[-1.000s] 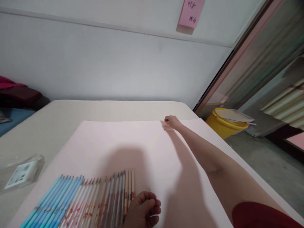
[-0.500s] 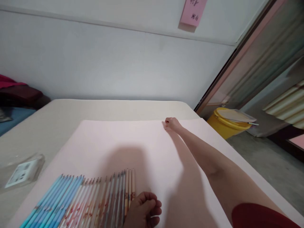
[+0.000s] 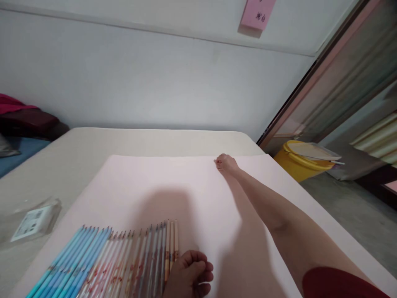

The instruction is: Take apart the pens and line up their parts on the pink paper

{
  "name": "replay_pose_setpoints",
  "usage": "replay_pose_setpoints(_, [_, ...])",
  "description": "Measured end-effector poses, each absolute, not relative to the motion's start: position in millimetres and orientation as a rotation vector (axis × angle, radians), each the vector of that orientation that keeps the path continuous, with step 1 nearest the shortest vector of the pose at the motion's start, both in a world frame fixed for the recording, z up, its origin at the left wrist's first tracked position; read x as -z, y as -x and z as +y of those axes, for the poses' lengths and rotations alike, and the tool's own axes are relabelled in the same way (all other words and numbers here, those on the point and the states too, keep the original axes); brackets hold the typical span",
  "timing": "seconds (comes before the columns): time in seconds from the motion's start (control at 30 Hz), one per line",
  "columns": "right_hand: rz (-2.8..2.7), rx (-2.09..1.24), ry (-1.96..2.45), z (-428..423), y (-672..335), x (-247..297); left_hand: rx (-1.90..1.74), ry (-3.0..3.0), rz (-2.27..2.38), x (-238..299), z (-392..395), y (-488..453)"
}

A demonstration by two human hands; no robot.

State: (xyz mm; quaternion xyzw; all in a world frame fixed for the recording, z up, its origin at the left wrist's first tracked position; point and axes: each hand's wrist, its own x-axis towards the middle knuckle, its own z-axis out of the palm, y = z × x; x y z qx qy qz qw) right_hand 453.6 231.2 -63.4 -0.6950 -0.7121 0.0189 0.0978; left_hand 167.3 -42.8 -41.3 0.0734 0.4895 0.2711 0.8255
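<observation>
A row of slim pens or pencils (image 3: 130, 260) lies side by side with pointed tips facing away: blue at the left, pale with red marks in the middle, greyish and tan at the right. Beside the tan ones, my left hand (image 3: 190, 275) rests with its fingers loosely curled and nothing visible in them. My right arm reaches across the pink sheet (image 3: 198, 198) to its far edge. There my right hand (image 3: 227, 163) is closed, fingers bent down at the sheet; whatever lies between them is hidden.
The pink sheet covers much of a cream table (image 3: 161, 140) against a white wall. At the left lies a clear plastic packet (image 3: 35, 223) with a white label. A yellow bin (image 3: 297, 161) stands past the table's right edge. A pink note (image 3: 257, 14) hangs on the wall.
The view has shifted slightly, so most things sit a little further right. Both hands keep nearly the same place and pose; the pens have not moved on the sheet.
</observation>
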Motion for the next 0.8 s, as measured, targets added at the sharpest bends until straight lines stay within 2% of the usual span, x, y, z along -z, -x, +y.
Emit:
replay_pose_setpoints(0.5, [-2.175, 0.123, 2.037, 223, -454, 69, -0.578, -0.149, 1.028, 40, -43, -168])
replay_pose_setpoints(0.8, [-1.998, 0.029, 2.123, 224, -459, 63, -0.566, -0.15, 1.004, 40, -42, -165])
